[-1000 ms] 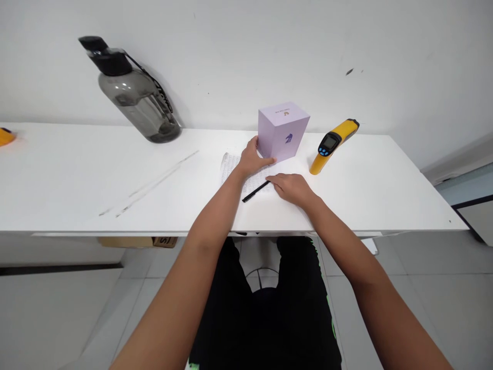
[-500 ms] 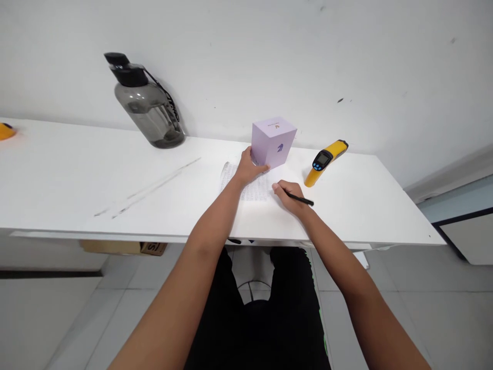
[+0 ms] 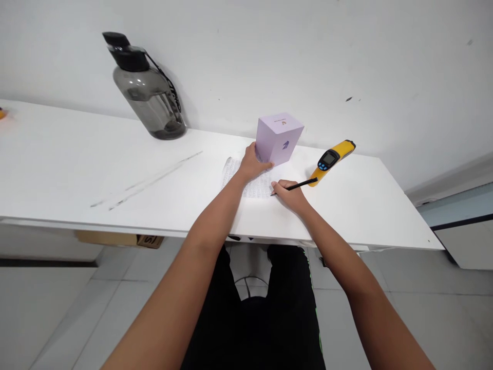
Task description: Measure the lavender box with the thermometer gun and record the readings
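A lilac box [image 3: 275, 146] with a dark blue emblem stands upright on the white table [image 3: 162, 200]. My left hand [image 3: 254, 163] is closed around the box's near left corner, thumb along the front and fingers at the left side. Under that hand lies a sheet of paper [image 3: 252, 190] covered in lines of small writing, too small to read. My right hand [image 3: 288, 195] pinches a slim black pen [image 3: 302, 184]. The pen's tip points down at the paper's right edge; its back end rises to the right, overlapping the yellow infrared thermometer [image 3: 331, 160] in view.
A large grey water bottle [image 3: 150, 103] with a black lid stands at the back left, near the wall. An orange object [image 3: 2, 113] is cut off at the left edge. Under the table shows a cardboard box [image 3: 115, 238]. Dark streaks mark the tabletop.
The pen has swung in my right hand: its back end, which sloped down to the right, now points up to the right. My left hand stays at the box. The view has shifted slightly.
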A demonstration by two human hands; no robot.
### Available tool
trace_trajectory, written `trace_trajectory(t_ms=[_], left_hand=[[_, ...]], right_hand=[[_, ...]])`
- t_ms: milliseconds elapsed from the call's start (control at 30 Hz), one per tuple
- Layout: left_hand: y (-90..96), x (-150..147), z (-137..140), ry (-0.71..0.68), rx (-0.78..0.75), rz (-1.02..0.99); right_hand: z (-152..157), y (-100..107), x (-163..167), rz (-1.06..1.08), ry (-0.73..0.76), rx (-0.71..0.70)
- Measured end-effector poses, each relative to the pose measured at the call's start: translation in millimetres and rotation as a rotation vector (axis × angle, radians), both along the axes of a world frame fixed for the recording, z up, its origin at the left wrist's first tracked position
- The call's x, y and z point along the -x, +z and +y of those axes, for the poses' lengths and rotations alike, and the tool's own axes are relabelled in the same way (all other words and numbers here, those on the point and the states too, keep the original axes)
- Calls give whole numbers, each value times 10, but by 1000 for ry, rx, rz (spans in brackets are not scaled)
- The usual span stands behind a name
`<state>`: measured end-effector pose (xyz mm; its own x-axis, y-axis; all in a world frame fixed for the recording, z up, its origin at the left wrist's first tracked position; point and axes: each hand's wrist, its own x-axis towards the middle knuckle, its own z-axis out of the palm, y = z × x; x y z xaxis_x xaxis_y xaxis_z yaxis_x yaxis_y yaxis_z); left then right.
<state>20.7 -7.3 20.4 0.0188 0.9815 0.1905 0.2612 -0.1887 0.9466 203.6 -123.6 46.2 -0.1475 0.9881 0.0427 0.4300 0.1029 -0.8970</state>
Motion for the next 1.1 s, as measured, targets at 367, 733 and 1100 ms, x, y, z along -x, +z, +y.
trace_trajectory(t_ms=[367,733,1100], left_hand=[[60,-6,-65,-5,10,29],[76,-18,-75,5,5,38],[82,-14,-81,-7,9,35]], right_hand=[[-16,3,22,-16,6,-5],[-7,-10,18,-29,-15,-4],[-5,-20,5,-51,-29,-24]])
